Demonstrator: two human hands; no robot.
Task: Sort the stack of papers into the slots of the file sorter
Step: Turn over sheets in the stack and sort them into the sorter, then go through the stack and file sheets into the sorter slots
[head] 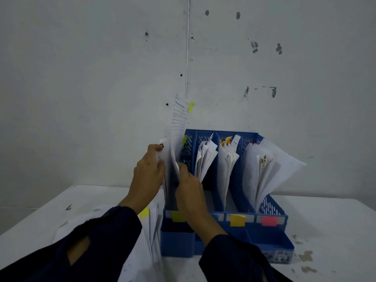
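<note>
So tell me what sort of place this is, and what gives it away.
Probably a plain office or back room, though that is a guess. A blue file sorter with colour-tabbed slots stands on a white table, loose papers lie beside it, and the wall behind is bare, scuffed and marked.

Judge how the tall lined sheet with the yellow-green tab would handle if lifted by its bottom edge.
The lined sheet probably flops: it already curves as it rises above the file sorter. It looks light, a single thin page. It likely needs both hands; the left hand and right hand are at the papers in that slot.
</note>
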